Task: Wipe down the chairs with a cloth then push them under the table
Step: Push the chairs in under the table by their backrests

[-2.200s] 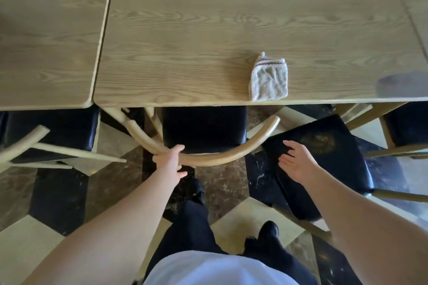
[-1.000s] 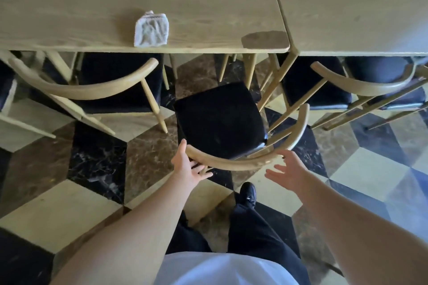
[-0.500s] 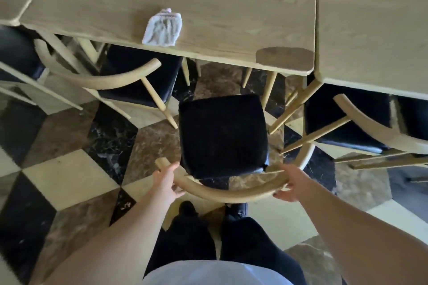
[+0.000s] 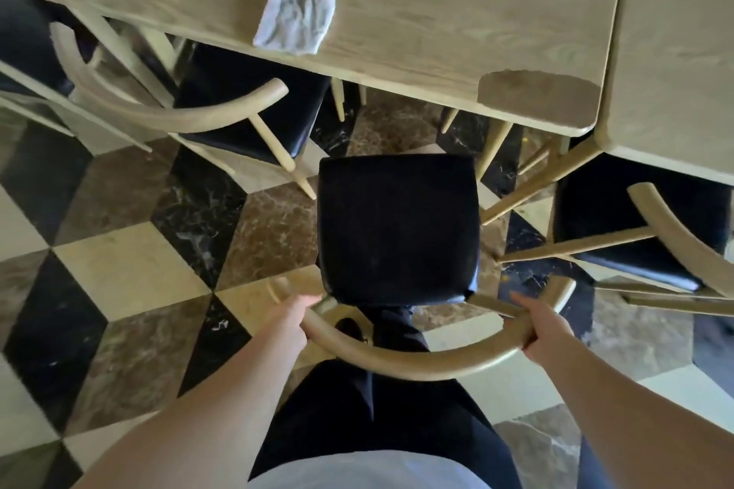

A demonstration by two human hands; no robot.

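A: Hands first. Status?

B: Left hand [image 4: 292,320] wraps the left end of the chair [image 4: 397,228] backrest, fingers curled over the curved wooden rail. Right hand [image 4: 538,329] grips the right end of the same rail, thumb on top, fingers tucked under. Both grasping the chair.

A: Where is the chair relative to the hands?

B: Black seat sits directly ahead of both hands, centred between them. Rail arcs from one hand to the other, bowing back toward the person's dark trousers [image 4: 377,409].

A: Under the table yet?

B: No. Whole seat is out on the checkered floor [image 4: 131,270]. Front edge of the seat is just short of the table [image 4: 437,12] edge, which lies further ahead of the hands.

A: Cloth?

B: Cloth [image 4: 296,18] is white, crumpled, lying on the table near its close edge, well beyond the left hand and slightly to its side. Neither hand touches it.

A: Other chairs?

B: One neighbouring chair [image 4: 238,111] ahead-left of the left hand, seat partly under the table, its curved rail sticking out. Another chair [image 4: 635,234] to the right of the right hand, seat partly under the adjoining table [image 4: 683,52].

A: Anything else on the table?

B: A darker patch [image 4: 536,95] at the table corner, ahead of the right hand. Cannot tell what it is.
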